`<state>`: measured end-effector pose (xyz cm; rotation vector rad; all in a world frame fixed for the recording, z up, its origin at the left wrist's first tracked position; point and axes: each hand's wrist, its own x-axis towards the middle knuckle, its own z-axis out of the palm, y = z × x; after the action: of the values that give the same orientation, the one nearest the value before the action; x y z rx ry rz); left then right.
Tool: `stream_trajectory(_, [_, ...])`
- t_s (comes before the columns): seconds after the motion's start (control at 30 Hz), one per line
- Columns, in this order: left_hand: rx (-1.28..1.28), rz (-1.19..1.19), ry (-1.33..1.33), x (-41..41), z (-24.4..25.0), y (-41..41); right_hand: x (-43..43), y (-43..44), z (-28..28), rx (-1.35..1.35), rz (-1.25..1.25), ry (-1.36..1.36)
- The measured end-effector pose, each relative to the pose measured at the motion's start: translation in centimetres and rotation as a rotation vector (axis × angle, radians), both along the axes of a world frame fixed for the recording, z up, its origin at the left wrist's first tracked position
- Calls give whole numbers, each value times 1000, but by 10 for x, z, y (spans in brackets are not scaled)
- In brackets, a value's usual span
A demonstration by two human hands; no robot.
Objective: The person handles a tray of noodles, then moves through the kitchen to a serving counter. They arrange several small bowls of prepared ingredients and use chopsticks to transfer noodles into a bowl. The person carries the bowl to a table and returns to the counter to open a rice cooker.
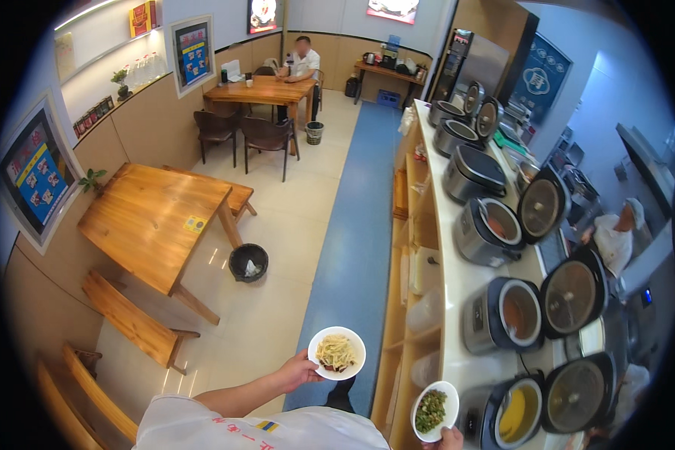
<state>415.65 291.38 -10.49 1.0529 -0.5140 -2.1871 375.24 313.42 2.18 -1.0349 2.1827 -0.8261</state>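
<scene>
My left hand grips the rim of a white bowl out in front of my body. Pale shredded food fills it, with darker reddish bits at its lower edge. At the bottom right, my right hand is shut on a second white bowl, beside the counter edge. Chopped green vegetables lie in that one. Close to the right hand stands a rice cooker with its lid up and yellow contents inside.
Several more cookers line the white counter on my right. A blue floor mat runs alongside. To the left are a wooden table, a bench and a black bin. One person sits farther off; another stands behind the counter.
</scene>
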Motion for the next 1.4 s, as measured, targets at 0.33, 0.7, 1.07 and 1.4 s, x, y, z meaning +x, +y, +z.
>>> stream_trajectory(0.33, [-37,347,-143,44,36,-254,24,-462,-80,-66,120,-628])
stream_trajectory(0.7, [28,619,-46,84,7,-583,70,-888,-74,-48,305,-634])
stream_trajectory(1.07, [4,605,-34,183,38,-1001,141,-1264,-41,-23,225,-608])
stream_trajectory(1.4, [15,765,-83,259,21,-1320,224,-1672,-94,-11,391,-606])
